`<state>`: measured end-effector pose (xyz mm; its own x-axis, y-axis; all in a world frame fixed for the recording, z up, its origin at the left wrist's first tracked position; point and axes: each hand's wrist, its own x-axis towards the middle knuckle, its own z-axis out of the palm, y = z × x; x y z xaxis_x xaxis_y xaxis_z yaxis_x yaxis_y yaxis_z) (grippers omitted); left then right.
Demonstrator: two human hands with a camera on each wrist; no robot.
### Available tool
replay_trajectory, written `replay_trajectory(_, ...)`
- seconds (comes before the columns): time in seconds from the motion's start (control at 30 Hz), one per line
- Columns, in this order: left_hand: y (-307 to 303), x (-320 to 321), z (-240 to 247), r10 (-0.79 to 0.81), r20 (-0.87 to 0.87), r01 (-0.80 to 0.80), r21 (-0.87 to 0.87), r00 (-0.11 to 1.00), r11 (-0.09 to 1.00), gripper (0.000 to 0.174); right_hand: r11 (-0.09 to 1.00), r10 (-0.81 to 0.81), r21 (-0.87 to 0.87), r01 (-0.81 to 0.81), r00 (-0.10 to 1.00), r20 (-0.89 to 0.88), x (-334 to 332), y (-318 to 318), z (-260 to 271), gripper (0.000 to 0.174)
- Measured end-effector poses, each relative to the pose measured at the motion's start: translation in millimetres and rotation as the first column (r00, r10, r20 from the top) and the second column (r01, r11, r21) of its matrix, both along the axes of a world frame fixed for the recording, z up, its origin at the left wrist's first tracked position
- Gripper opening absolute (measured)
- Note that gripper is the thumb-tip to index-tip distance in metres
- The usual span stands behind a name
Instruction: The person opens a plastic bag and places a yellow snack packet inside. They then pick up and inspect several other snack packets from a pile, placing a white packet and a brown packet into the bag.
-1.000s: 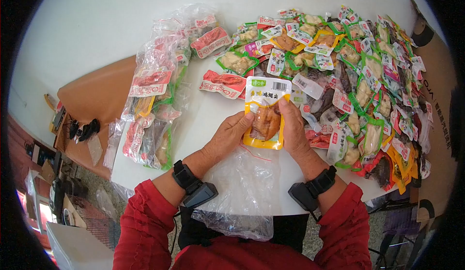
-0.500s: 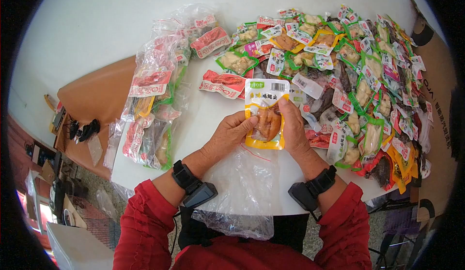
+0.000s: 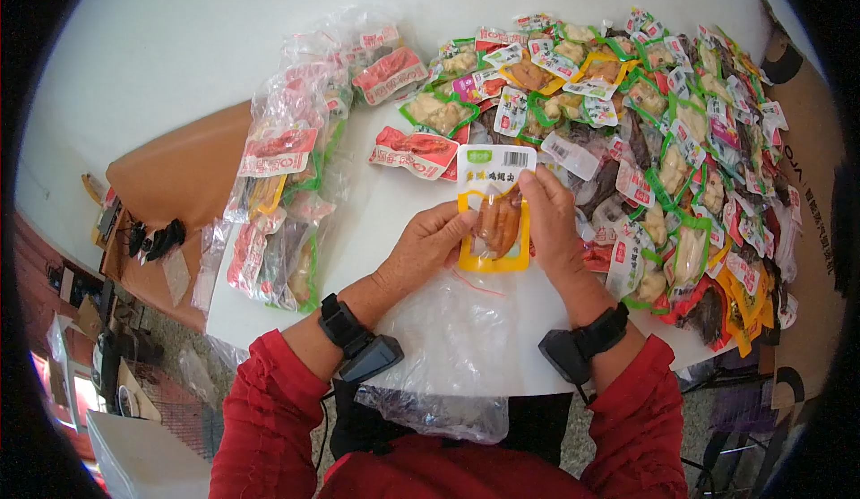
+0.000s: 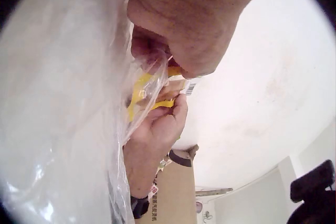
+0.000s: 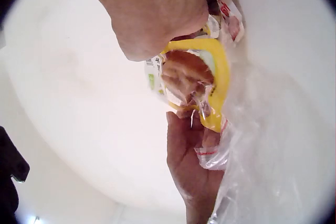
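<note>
A yellow and white vacuum food packet (image 3: 494, 208) with brown pieces behind its clear window is held upright in front of the body, printed side facing up. My left hand (image 3: 427, 241) pinches its lower left edge, thumb on the front. The right hand (image 3: 548, 221) grips the right edge with its thumb near the upper corner. Hanging below the hands is a clear plastic zip bag (image 3: 448, 338) with a red line along its mouth. In the right wrist view, the bag's red-lined mouth (image 5: 207, 152) lies against the left fingers.
A large heap of food packets (image 3: 663, 167) covers the right side of the white table (image 3: 367, 230). Filled clear bags (image 3: 282, 167) lie in a row on the left. A red packet (image 3: 414, 153) lies just beyond the hands. A cardboard box (image 3: 802, 230) stands at the right.
The packet has shifted slightly right and turned a little in the hands. The right hand's thumb has moved up to its upper right corner; the left hand keeps its pinch.
</note>
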<state>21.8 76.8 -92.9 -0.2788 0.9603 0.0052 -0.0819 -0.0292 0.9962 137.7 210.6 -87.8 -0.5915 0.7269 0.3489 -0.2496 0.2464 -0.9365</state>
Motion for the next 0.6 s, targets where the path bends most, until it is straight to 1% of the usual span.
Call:
replay_trajectory(0.03,-0.1,-1.8,-0.6,-0.019,-0.010,0.019,0.032,1.000,0.999,0.022,0.993,-0.074,0.097,0.072,0.997,0.013,-0.4,5.8,-1.7,0.022)
replay_trajectory(0.07,0.5,-1.3,-0.8,-0.021,-0.008,0.021,0.028,1.000,0.999,0.022,0.971,-0.149,0.193,0.143,0.989,0.019,0.3,10.1,-2.9,0.021)
replay_trajectory(0.1,1.5,-0.2,0.0,0.010,0.005,-0.010,0.068,1.000,0.998,0.020,0.971,-0.151,0.190,0.145,0.988,0.021,2.5,11.7,0.2,0.021)
replay_trajectory(0.13,2.1,0.7,0.8,0.041,0.017,-0.043,0.109,0.999,0.993,0.018,0.947,-0.192,0.269,0.178,0.981,0.028,5.4,12.4,6.3,0.021)
replay_trajectory(0.2,1.1,0.6,1.9,0.032,-0.005,-0.031,0.109,0.999,0.994,0.018,0.885,-0.271,0.403,0.233,0.962,0.038,9.4,17.8,10.3,0.021)
replay_trajectory(0.23,0.6,0.3,2.3,0.023,-0.027,-0.020,0.109,0.999,0.994,0.019,0.884,-0.273,0.403,0.235,0.961,0.037,9.7,19.6,10.4,0.021)
replay_trajectory(0.27,0.7,0.1,1.8,0.021,-0.028,-0.017,0.110,0.999,0.994,0.019,0.895,-0.282,0.366,0.256,0.959,0.019,9.9,21.3,10.2,0.020)
replay_trajectory(0.3,0.9,0.1,0.3,0.010,-0.107,0.000,0.098,0.994,0.995,0.019,0.904,-0.291,0.327,0.275,0.957,0.000,10.1,22.7,9.5,0.020)
replay_trajectory(0.33,1.0,0.0,-1.1,-0.001,-0.184,0.017,0.084,0.983,0.996,0.018,0.903,-0.294,0.328,0.278,0.956,-0.001,9.9,23.6,7.7,0.020)
replay_trajectory(0.4,0.7,0.4,-2.6,-0.019,-0.197,0.032,0.063,0.980,0.998,0.018,0.928,-0.276,0.254,0.271,0.961,-0.018,7.8,26.4,1.7,0.019)
replay_trajectory(0.47,1.2,-0.5,-3.4,-0.036,-0.208,0.046,0.043,0.977,0.998,0.017,0.926,-0.277,0.266,0.269,0.961,-0.009,6.2,34.5,-9.3,0.018)
replay_trajectory(0.53,0.7,-1.8,-3.8,-0.073,-0.236,0.073,-0.012,0.969,0.997,0.015,0.924,-0.275,0.276,0.264,0.961,0.002,6.2,36.8,-10.6,0.017)
replay_trajectory(0.57,0.5,-1.3,-2.9,-0.073,-0.235,0.072,-0.011,0.969,0.997,0.015,0.946,-0.268,0.191,0.263,0.964,-0.003,6.1,37.4,-10.8,0.016)
replay_trajectory(0.6,-0.3,-0.1,-0.3,-0.063,-0.182,0.070,0.033,0.981,0.997,0.012,0.960,-0.260,0.103,0.260,0.966,-0.009,5.9,36.5,-9.5,0.015)
